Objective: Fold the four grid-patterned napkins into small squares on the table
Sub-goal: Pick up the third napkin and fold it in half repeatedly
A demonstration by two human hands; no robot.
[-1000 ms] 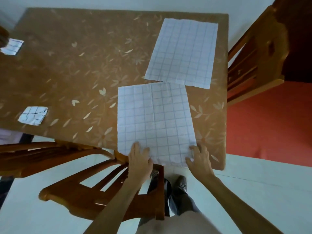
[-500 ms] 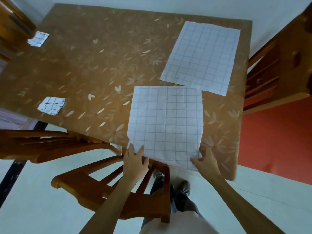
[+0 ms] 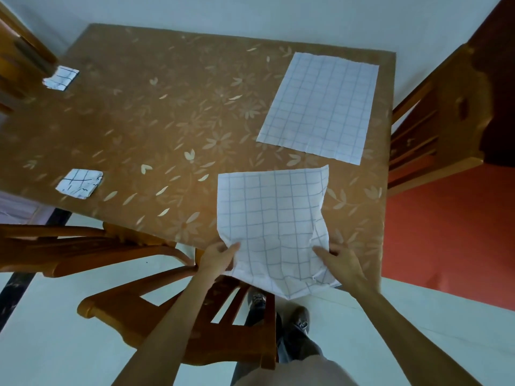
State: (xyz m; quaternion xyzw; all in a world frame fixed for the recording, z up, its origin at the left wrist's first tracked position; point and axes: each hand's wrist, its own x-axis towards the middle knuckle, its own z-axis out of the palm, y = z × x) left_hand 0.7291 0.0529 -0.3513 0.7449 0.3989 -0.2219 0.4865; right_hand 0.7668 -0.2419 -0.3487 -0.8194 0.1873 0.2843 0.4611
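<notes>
I see both hands, left point(image 3: 220, 256) and right point(image 3: 341, 264), pinching the napkin point(image 3: 271, 215) by its near corners at the table point(image 3: 167, 121) edge, long axis running away from me; no writing, only grid lines

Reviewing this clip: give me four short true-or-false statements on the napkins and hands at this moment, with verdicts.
1. Both hands, left hand and right hand, grip the near napkin. True.
2. The near napkin lies flat. False: its near edge is lifted and crumpled, hanging past the table edge.
3. Two folded napkins sit at the table's left. True.
4. The far napkin is folded in half. False: it lies unfolded.
</notes>
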